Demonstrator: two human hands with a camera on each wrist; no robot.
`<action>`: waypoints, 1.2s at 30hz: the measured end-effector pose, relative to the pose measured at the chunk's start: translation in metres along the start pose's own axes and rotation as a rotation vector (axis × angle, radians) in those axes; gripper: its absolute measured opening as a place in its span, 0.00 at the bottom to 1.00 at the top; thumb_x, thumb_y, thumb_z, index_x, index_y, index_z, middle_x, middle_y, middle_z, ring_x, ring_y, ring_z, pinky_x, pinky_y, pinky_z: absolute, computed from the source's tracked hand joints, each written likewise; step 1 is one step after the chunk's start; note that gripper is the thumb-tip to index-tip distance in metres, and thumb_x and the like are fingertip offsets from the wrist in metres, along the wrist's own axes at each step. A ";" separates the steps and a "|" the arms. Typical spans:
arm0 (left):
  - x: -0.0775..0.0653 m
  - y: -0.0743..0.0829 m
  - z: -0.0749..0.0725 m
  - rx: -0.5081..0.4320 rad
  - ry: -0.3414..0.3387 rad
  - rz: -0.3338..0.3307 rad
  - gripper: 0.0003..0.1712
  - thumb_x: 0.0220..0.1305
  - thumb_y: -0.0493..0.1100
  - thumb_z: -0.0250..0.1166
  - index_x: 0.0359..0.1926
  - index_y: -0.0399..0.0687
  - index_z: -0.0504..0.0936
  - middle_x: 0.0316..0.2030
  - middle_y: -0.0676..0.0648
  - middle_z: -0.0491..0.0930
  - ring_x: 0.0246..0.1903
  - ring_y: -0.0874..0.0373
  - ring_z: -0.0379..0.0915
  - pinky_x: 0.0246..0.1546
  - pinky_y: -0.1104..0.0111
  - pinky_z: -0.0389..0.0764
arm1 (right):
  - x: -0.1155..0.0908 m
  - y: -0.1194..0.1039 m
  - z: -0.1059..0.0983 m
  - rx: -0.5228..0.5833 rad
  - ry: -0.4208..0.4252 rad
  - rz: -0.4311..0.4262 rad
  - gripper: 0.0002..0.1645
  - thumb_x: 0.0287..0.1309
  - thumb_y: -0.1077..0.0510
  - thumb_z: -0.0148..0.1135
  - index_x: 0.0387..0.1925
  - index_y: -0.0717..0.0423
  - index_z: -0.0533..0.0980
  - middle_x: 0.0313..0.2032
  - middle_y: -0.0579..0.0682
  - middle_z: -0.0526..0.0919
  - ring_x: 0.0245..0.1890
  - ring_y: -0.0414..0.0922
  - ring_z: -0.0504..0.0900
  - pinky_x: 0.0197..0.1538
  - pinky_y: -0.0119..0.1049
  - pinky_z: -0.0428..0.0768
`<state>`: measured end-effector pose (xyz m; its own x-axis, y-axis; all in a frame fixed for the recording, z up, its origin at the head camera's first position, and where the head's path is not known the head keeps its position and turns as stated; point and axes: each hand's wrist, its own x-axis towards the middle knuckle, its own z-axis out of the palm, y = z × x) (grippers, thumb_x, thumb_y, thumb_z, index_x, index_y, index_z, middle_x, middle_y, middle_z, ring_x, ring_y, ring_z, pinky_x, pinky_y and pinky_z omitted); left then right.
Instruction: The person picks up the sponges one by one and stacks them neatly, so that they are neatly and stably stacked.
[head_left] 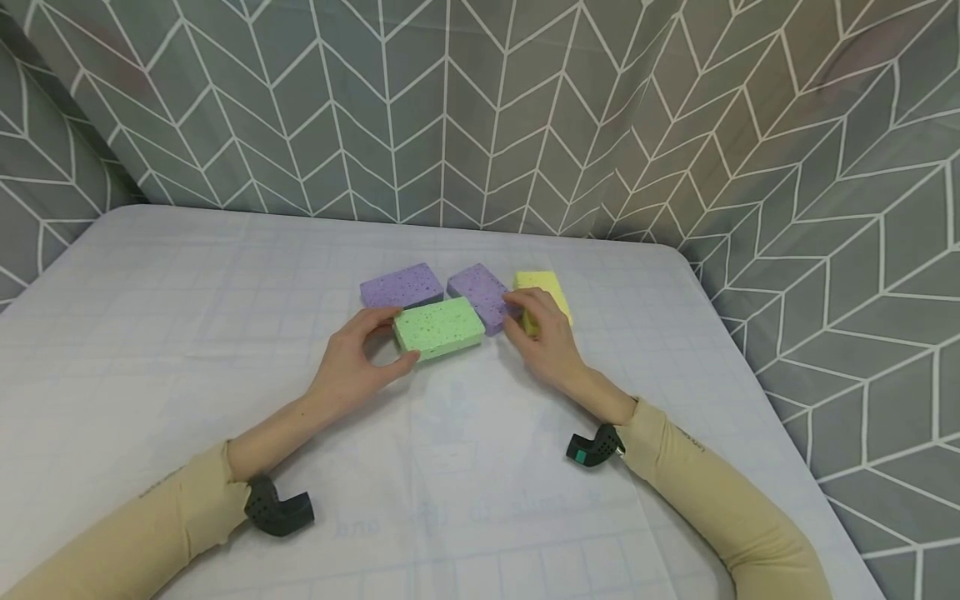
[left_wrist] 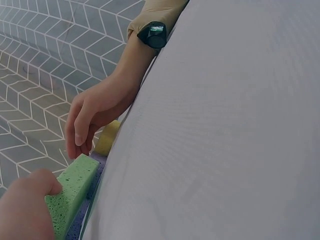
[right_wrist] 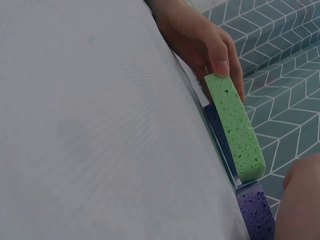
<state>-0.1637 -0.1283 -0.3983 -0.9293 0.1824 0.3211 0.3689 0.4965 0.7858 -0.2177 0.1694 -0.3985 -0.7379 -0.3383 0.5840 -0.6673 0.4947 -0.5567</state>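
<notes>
My left hand [head_left: 352, 354] holds a green sponge [head_left: 438, 327] by its left end, thumb at the near side and fingers at the far side. The sponge is tilted and overlaps two purple sponges behind it, the left purple sponge [head_left: 401, 286] and the right purple sponge [head_left: 480, 296]. Beside the right purple one, my right hand [head_left: 547, 342] hovers with loosely bent fingers, thumb and fingertips apart. In the right wrist view a gap shows between the right thumb and the purple sponge [right_wrist: 256, 210]. A yellow sponge [head_left: 543, 287] lies partly hidden behind the right hand.
A white cloth covers the table [head_left: 480, 500], whose far edge meets a grey curtain [head_left: 450, 108] with white chevron lines. The curtain continues along the right side. Both forearms wear beige sleeves with black wrist cameras [head_left: 281, 508].
</notes>
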 end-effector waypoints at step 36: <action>-0.002 -0.002 0.002 -0.067 0.004 0.066 0.35 0.55 0.38 0.75 0.64 0.40 0.74 0.60 0.43 0.76 0.60 0.47 0.74 0.66 0.57 0.75 | -0.002 -0.002 0.000 0.054 -0.052 -0.063 0.24 0.59 0.62 0.64 0.57 0.65 0.77 0.55 0.58 0.79 0.56 0.52 0.76 0.64 0.42 0.75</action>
<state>-0.1630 -0.1279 -0.4017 -0.9031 0.2093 0.3750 0.4294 0.4256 0.7965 -0.2149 0.1691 -0.3986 -0.6979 -0.4089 0.5881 -0.7158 0.4278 -0.5519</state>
